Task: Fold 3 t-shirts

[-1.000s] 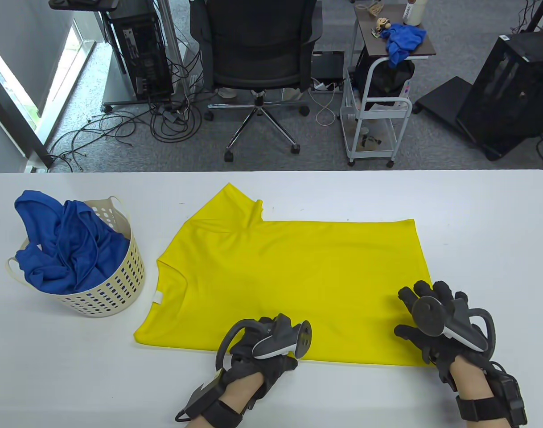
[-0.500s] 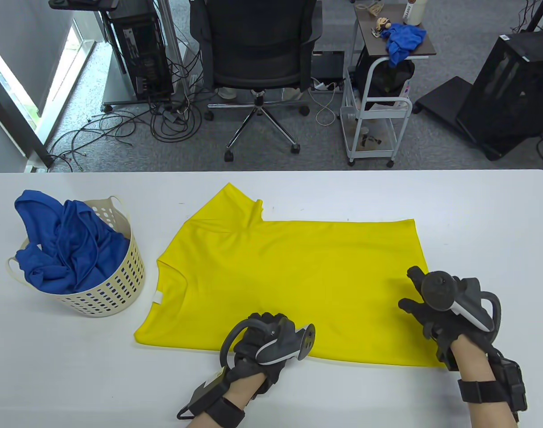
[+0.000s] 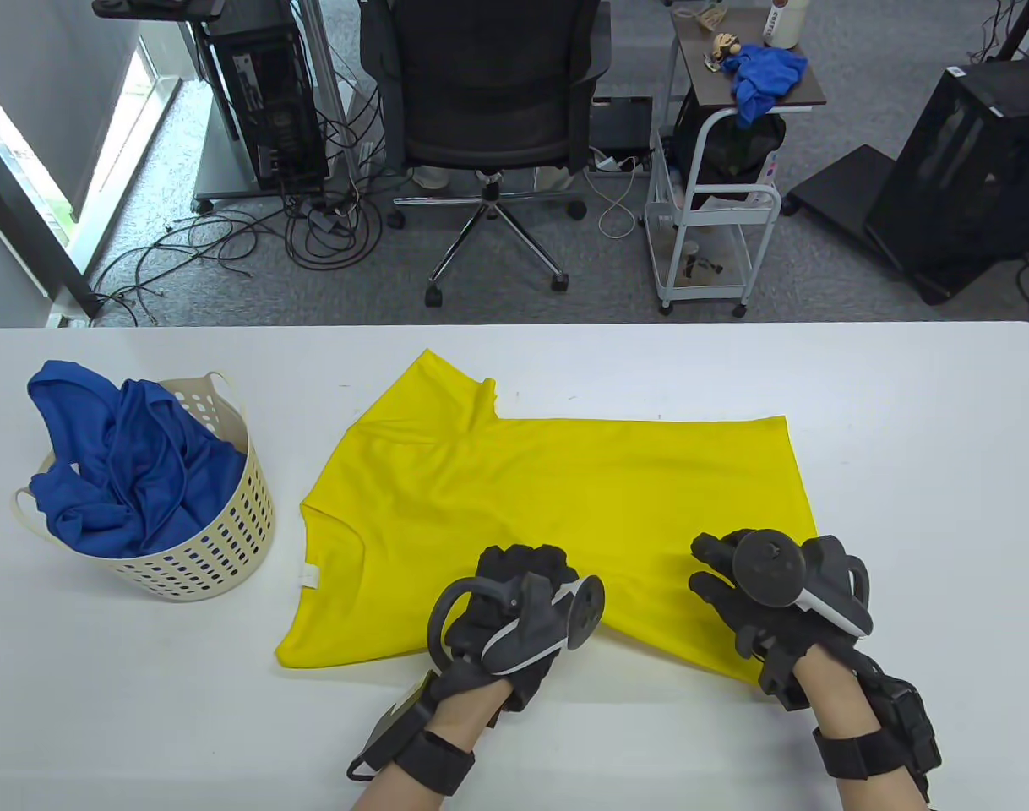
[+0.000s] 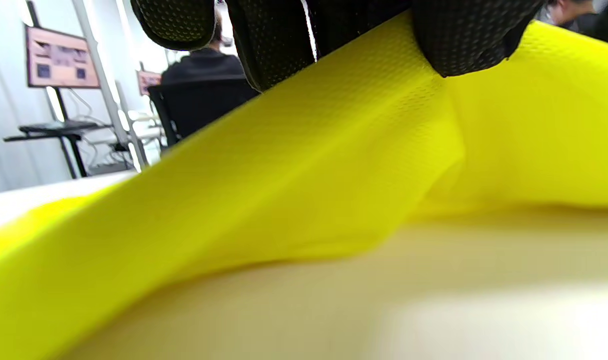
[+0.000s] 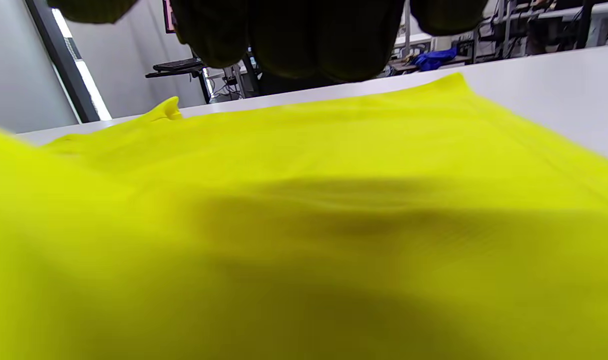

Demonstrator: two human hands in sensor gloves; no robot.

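Note:
A yellow t-shirt (image 3: 565,481) lies spread on the white table (image 3: 920,422), collar to the left and one sleeve pointing to the far side. My left hand (image 3: 523,579) grips the middle of its near edge. In the left wrist view the fingers (image 4: 274,40) pinch the yellow fabric (image 4: 333,165), which is raised off the table. My right hand (image 3: 721,579) holds the near right part of the shirt, and the hem corner is drawn in beneath it. The right wrist view shows gloved fingers (image 5: 304,35) above the yellow cloth (image 5: 304,200).
A cream perforated basket (image 3: 219,549) at the table's left holds crumpled blue t-shirts (image 3: 126,473). Beyond the far edge stand an office chair (image 3: 481,93) and a white cart (image 3: 709,220) with a blue cloth on top.
Both hands closed on the shirt's near edge and carried it up and away from me. The near right corner pulled inward to the left; the right hand shifted left.

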